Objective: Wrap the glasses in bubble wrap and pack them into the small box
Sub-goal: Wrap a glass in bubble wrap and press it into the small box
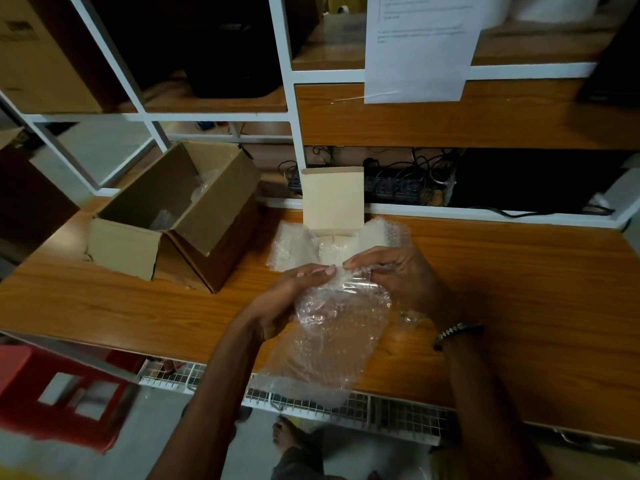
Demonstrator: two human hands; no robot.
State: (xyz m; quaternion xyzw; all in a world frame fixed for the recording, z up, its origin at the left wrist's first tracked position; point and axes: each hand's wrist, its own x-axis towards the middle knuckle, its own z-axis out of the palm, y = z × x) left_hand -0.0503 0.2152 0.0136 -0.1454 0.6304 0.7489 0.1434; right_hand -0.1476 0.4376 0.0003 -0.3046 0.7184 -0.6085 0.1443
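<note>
A glass [341, 306] is held half-wrapped in bubble wrap [329, 348] by the closed left hand [294, 299] and right hand [398, 282] over the worktop's [519, 289] near edge; the small box [334, 209] at the far edge is judged not yet packed.

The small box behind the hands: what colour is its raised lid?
Pale cream, plain and unprinted; the small box shows best in the head view, the only one.

Bare forearms, no sleeves
A beaded metallic bracelet [455, 332] circles the right wrist; a bare foot [284, 434] shows below
</note>
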